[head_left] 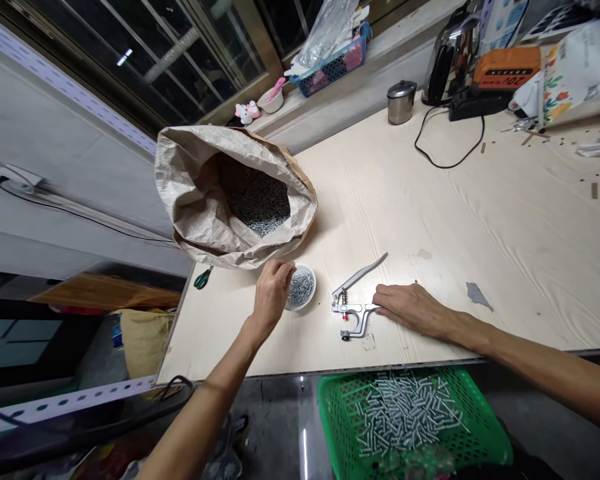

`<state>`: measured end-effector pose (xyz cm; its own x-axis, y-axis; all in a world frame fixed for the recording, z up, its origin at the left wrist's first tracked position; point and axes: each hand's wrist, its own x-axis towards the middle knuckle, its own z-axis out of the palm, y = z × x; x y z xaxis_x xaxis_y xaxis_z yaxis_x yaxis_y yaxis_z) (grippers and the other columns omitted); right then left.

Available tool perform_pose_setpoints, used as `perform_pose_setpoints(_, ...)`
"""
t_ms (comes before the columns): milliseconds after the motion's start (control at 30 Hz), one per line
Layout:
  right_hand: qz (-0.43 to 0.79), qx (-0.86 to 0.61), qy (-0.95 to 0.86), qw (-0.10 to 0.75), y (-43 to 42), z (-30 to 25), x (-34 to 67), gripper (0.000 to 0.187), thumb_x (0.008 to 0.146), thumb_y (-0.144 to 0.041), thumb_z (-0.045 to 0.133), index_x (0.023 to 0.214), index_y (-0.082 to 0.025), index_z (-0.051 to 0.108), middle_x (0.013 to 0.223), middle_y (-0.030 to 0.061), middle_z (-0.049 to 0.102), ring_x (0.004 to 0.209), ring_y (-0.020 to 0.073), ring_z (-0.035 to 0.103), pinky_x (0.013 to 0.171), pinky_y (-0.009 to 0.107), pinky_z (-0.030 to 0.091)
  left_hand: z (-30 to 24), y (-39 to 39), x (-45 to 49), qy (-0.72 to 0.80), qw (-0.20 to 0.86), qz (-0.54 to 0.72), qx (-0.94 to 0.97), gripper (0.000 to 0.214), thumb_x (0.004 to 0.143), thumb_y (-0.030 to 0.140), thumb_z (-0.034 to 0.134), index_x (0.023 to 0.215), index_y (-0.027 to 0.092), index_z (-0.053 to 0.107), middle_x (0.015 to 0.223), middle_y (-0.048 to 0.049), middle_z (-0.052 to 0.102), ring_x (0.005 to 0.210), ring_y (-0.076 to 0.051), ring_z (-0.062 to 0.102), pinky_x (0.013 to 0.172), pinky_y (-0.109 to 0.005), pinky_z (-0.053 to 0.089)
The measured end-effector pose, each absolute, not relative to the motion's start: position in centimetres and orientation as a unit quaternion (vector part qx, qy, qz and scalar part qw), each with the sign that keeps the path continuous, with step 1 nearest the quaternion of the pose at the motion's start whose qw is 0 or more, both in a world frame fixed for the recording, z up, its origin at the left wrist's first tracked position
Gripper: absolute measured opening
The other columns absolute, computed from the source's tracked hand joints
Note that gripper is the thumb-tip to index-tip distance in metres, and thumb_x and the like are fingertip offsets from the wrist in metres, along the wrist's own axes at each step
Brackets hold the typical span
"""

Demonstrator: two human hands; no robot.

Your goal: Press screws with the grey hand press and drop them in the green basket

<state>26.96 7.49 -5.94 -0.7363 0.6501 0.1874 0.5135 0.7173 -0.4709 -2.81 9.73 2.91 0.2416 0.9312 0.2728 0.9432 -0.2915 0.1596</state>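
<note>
My left hand point(273, 292) is closed in a pinch at the left rim of a small white bowl point(315, 283). Whatever its fingertips hold, if anything, is too small to make out. Small shiny metal pieces point(301, 288) fill the bowl. On the tabletop, my right hand point(410, 307) grips one handle of silver snap-fastener pliers point(363, 319). Their other handle is spread upward, and the jaws point left, with a spring and a red tip between them. Behind my left hand stands a large paper-lined sack point(190, 220), its mouth wide, with many dark and shiny small metal pieces inside.
Below the table's front edge sits a green basket point(330, 420) of metal pins or tubes. Green-handled scissors point(203, 278) lie at the table's left edge. A grey scrap point(479, 295) lies right of my right hand. A steel canister point(401, 103) and a kettle point(443, 63) stand at the back.
</note>
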Motion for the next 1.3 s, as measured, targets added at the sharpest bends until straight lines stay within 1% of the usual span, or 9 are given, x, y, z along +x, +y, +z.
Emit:
perform_pose_setpoints(67, 0.179, -0.317, -0.917, 0.165, 7.4, -6.1, 27.0, 0.025, 0.098, -0.023, 0.031, 0.084, -0.018, 0.051, 0.083, 0.0024, 0.056, 0.067, 0.0113, 0.049, 0.051, 0.026, 0.024, 2.6, 7.1, -0.8, -0.655, -0.111, -0.23, -0.711, 0.019, 0.086, 0.031, 0.056, 0.088, 0.016, 0.068, 0.081, -0.0053, 0.068, 0.073, -0.017, 0.064, 0.069, -0.029, 0.051)
perform_pose_setpoints(133, 0.158, -0.311, -0.924, 0.158, 7.4, -6.1, 27.1, 0.025, 0.098, -0.022, 0.031, 0.084, -0.018, 0.052, 0.083, 0.0024, 0.056, 0.068, 0.0113, 0.049, 0.051, 0.027, 0.023, 2.0, 4.5, 1.0, -0.703, -0.295, -0.25, -0.597, 0.024, 0.081, 0.037, 0.061, 0.088, 0.016, 0.069, 0.067, -0.0026, 0.067, 0.06, -0.016, 0.063, 0.062, -0.028, 0.052)
perform_pose_setpoints(200, 0.141, -0.303, -0.931, 0.151, 7.3, -6.0, 27.2, 0.026, 0.098, -0.021, 0.031, 0.084, -0.018, 0.052, 0.082, 0.0025, 0.056, 0.069, 0.0115, 0.048, 0.051, 0.028, 0.023, 1.1, 2.3, 2.3, -0.712, -0.428, -0.278, -0.483, 0.031, 0.074, 0.042, 0.067, 0.088, 0.014, 0.07, 0.068, -0.0039, 0.069, 0.062, -0.017, 0.065, 0.063, -0.028, 0.053)
perform_pose_setpoints(267, 0.128, -0.298, -0.935, 0.146, 7.2, -5.8, 27.3, 0.026, 0.098, -0.02, 0.032, 0.083, -0.018, 0.053, 0.082, 0.0024, 0.056, 0.069, 0.0115, 0.047, 0.05, 0.029, 0.022, 0.3, 1.0, 3.0, -0.71, -0.479, -0.304, -0.418, 0.037, 0.067, 0.045, 0.072, 0.085, 0.013, 0.07, 0.075, -0.0066, 0.072, 0.068, -0.018, 0.066, 0.065, -0.028, 0.052)
perform_pose_setpoints(433, 0.091, -0.285, -0.943, 0.147, 6.8, -5.2, 27.6, 0.03, 0.098, -0.014, 0.028, 0.083, -0.018, 0.053, 0.079, 0.0024, 0.054, 0.066, 0.0116, 0.045, 0.049, 0.03, 0.021, -1.0, 0.2, 3.9, -0.726, -0.482, -0.312, -0.379, 0.041, 0.055, 0.049, 0.078, 0.073, 0.013, 0.073, 0.074, -0.0073, 0.072, 0.069, -0.016, 0.061, 0.065, -0.026, 0.046)
perform_pose_setpoints(533, 0.064, -0.275, -0.948, 0.149, 6.4, -5.2, 27.6, 0.032, 0.098, -0.011, 0.025, 0.086, -0.018, 0.054, 0.079, 0.0023, 0.055, 0.068, 0.012, 0.046, 0.051, 0.029, 0.024, -1.3, 0.2, 4.1, -0.72, -0.505, -0.306, -0.365, 0.04, 0.055, 0.049, 0.079, 0.072, 0.013, 0.073, 0.07, -0.0063, 0.071, 0.065, -0.015, 0.059, 0.065, -0.026, 0.044)
perform_pose_setpoints(700, 0.052, -0.256, -0.952, 0.16, 6.2, -5.3, 27.5, 0.03, 0.098, -0.01, 0.026, 0.089, -0.018, 0.054, 0.08, 0.0022, 0.055, 0.069, 0.0126, 0.046, 0.051, 0.029, 0.025, -1.5, 0.0, 4.1, -0.724, -0.488, -0.302, -0.383, 0.038, 0.056, 0.048, 0.078, 0.07, 0.013, 0.073, 0.074, -0.0068, 0.07, 0.069, -0.016, 0.059, 0.066, -0.026, 0.043)
perform_pose_setpoints(967, 0.061, -0.264, -0.951, 0.148, 6.2, -5.2, 27.4, 0.029, 0.098, -0.011, 0.027, 0.088, -0.018, 0.053, 0.081, 0.002, 0.055, 0.068, 0.012, 0.046, 0.049, 0.03, 0.024, -1.5, 0.3, 4.4, -0.737, -0.469, -0.285, -0.395, 0.042, 0.053, 0.052, 0.077, 0.066, 0.013, 0.071, 0.063, -0.0044, 0.066, 0.06, -0.014, 0.055, 0.057, -0.024, 0.04)
perform_pose_setpoints(1300, 0.096, -0.262, -0.952, 0.126, 6.3, -5.1, 27.1, 0.025, 0.096, -0.008, 0.031, 0.086, -0.018, 0.053, 0.083, 0.0017, 0.056, 0.069, 0.0122, 0.044, 0.048, 0.031, 0.015, -0.8, 1.4, 3.9, -0.719, -0.549, -0.143, -0.402, 0.043, 0.048, 0.051, 0.079, 0.06, 0.012, 0.066, 0.05, 0.0004, 0.056, 0.045, -0.009, 0.047, 0.048, -0.023, 0.038)
